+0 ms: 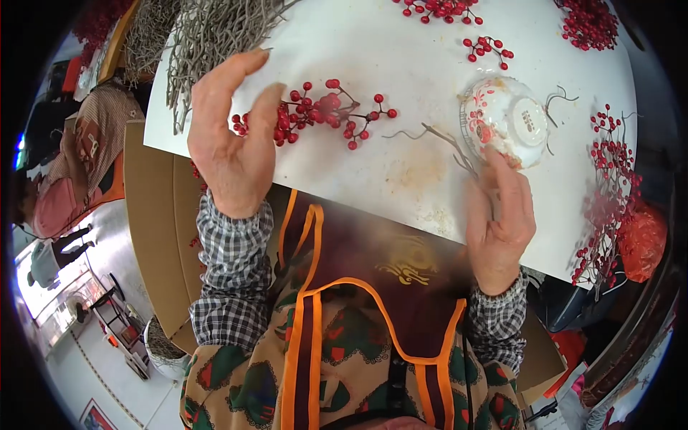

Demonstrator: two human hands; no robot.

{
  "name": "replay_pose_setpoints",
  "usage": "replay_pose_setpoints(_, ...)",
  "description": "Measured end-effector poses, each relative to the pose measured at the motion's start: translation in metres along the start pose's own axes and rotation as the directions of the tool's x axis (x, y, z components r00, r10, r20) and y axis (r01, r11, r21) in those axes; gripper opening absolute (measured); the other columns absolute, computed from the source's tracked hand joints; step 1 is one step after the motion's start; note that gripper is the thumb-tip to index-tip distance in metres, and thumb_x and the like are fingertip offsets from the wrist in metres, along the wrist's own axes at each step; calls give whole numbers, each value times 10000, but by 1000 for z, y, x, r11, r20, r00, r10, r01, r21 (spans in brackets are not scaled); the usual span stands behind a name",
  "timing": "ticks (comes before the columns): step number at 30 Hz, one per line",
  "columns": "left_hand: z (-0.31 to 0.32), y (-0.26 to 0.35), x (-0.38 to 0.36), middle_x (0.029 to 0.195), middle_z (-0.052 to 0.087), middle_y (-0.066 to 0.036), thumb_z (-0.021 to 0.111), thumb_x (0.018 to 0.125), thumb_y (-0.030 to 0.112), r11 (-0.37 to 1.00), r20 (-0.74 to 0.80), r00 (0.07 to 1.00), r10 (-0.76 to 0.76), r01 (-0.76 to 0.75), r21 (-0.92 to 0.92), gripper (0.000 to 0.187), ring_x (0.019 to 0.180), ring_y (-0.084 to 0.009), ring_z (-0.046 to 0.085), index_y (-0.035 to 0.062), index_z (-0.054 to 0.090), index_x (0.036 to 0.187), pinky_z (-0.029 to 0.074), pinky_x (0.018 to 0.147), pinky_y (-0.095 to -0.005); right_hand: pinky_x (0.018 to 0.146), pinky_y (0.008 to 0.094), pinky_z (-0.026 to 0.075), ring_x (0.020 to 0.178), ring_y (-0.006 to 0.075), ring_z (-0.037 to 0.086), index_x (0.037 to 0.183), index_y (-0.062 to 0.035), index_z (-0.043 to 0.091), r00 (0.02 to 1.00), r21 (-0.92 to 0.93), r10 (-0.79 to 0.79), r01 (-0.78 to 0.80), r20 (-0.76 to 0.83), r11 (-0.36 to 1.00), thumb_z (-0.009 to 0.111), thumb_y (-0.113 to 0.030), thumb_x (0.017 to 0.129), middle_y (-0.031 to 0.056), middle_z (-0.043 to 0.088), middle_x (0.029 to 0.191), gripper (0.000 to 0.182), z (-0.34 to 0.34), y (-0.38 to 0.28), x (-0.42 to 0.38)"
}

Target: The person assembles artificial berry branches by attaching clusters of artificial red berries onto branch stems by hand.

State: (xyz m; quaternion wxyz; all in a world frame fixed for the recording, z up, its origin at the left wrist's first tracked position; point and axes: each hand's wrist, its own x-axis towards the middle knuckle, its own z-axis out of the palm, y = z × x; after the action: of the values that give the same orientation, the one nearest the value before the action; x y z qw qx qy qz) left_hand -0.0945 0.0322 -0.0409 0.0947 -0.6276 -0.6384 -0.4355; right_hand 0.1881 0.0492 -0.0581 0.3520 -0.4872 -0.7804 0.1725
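My left hand is open at the table's near left, thumb and forefinger spread apart. Beside its thumb lies a sprig of red berries, partly hidden by the thumb. My right hand is at the near edge with a thin bare twig running in between thumb and fingers. Its fingertips overlap the rim of an upside-down white bowl with red patterns and brownish smears.
Grey bare branches are heaped at the back left of the white table. More red berry sprigs lie at the back and along the right edge, beside a red plastic bag. Another person sits at far left.
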Motion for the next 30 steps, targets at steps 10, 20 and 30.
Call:
replay_pose_setpoints(10, 21, 37, 4, 1112, 605, -87, 765, 639, 58, 984, 491, 857, 155, -180, 2, 329, 1038, -278, 525, 85, 673, 954, 400, 901, -403, 676, 309, 488, 794, 252, 609, 1016, -25, 674, 999, 83, -14, 10, 49, 996, 693, -8, 788, 129, 609, 910, 229, 2, -3, 0)
replay_pose_setpoints(20, 18, 52, 15, 1099, 644, -137, 754, 672, -40, 969, 389, 910, 145, -51, -242, 312, 934, -250, 599, 29, 454, 722, 491, 763, -335, 672, 233, 455, 743, 122, 567, 1015, 16, 650, 971, 462, 232, -233, 60, 856, 630, 4, 860, 85, 611, 899, 156, -23, 8, -1)
replay_pose_setpoints(30, 31, 62, -6, 853, 626, -75, 723, 740, -54, 805, 619, 784, -51, 399, -439, 265, 701, -100, 560, 25, 485, 827, 473, 627, -239, 560, 205, 400, 639, 64, 478, 1017, 22, 643, 973, 319, 226, -198, -52, 927, 645, -9, 862, 27, 569, 773, 158, -41, 7, 21)
